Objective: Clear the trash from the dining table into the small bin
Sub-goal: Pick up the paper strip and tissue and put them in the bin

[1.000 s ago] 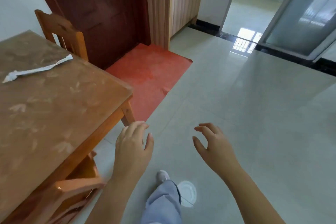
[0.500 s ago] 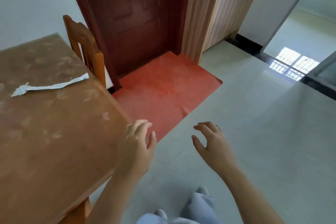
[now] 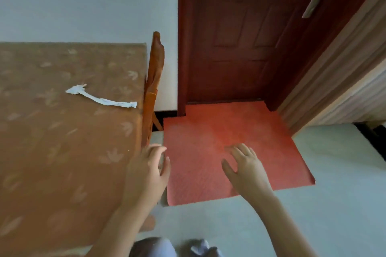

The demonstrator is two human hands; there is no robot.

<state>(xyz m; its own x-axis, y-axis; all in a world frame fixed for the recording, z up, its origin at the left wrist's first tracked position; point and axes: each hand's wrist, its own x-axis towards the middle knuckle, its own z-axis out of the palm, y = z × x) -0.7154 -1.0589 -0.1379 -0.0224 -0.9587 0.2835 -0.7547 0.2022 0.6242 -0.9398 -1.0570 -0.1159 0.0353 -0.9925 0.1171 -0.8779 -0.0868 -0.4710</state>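
A long, twisted strip of white paper trash [image 3: 100,98] lies on the brown dining table [image 3: 62,152], toward its far right side. My left hand [image 3: 148,175] hovers at the table's right edge, fingers apart, holding nothing. My right hand [image 3: 244,169] hangs over the red mat, open and empty too. Both hands are well short of the paper strip. No bin is in view.
A wooden chair [image 3: 153,89] stands against the table's far right corner by the white wall. A red mat [image 3: 219,152] lies before a dark red door [image 3: 250,37]. Pale floor tiles [image 3: 334,204] spread to the right. My knees show at the bottom edge.
The view has swung left toward the table and door. The paper strip now sits nearer the middle of the view. Both hands stayed open and empty.
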